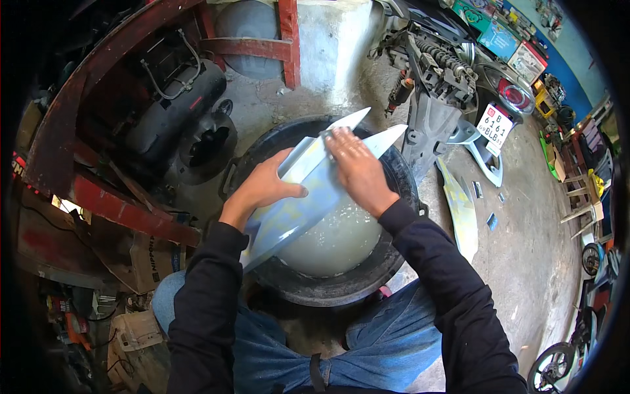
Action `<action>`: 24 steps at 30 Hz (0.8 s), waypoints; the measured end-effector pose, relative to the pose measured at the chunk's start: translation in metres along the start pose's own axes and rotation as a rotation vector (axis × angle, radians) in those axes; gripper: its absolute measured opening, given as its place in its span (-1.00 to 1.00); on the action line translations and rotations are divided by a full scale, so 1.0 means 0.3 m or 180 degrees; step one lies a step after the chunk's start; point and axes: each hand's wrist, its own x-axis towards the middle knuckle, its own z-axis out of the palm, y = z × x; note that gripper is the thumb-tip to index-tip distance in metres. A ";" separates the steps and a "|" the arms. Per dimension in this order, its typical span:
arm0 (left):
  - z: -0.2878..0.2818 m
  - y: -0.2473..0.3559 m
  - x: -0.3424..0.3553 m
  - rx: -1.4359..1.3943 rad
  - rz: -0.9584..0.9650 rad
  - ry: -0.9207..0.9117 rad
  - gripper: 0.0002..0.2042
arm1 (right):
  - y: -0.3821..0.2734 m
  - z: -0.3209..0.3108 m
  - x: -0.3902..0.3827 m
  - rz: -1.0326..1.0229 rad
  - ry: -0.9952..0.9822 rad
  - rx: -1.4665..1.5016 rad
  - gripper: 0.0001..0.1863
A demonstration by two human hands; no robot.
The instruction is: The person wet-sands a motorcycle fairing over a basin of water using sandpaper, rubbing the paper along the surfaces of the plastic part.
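Observation:
My left hand (266, 187) grips a pale blue body panel (305, 210) with yellowish patches and two pointed white ends, its thumb across the near face. My right hand (357, 167) lies on the panel's upper part, wet fingers stretched out flat; whether anything is under them is hidden. The panel is held tilted over a large black tub (328, 292) of cloudy grey water (338, 240), which sits between my knees.
A second patchy panel (459, 217) and small blue pieces (491, 221) lie on the floor at right. A partly stripped motorcycle (440, 72) stands behind them. At left are a red frame (141, 217) and black compressor (167, 111). More motorbikes (551, 368) line the right edge.

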 end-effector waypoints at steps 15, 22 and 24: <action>0.041 0.002 0.001 -0.0235 0.0203 0.0298 -0.07 | -0.188 -0.052 -0.060 -0.0488 0.0262 0.0629 -0.52; 0.017 0.015 0.010 0.0241 0.0192 0.0326 -0.02 | -0.069 -0.132 -0.019 0.0325 0.0552 0.0568 -0.37; 0.014 0.012 0.009 0.0270 0.0207 0.0374 -0.01 | -0.038 -0.130 -0.005 0.0635 0.0231 0.0393 -0.14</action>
